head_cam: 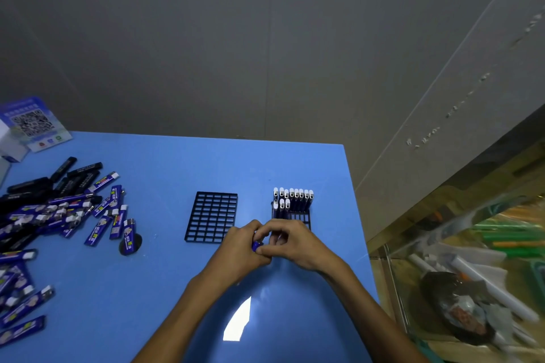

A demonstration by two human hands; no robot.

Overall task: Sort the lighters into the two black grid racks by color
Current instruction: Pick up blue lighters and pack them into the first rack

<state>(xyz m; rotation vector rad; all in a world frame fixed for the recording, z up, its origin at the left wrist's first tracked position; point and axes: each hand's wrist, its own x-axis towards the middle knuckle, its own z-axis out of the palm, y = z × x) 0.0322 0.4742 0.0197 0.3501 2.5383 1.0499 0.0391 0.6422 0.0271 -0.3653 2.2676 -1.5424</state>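
At nine o'clock on the blue desk lies a loose heap of blue and black lighters; toward the middle sits an empty black rack; just below it, at six o'clock, the left hand and right hand meet, fingers curled together around one blue lighter; behind them, at one o'clock, the second rack holds upright blue lighters in its far rows.

Both hands grip a blue lighter before the racks
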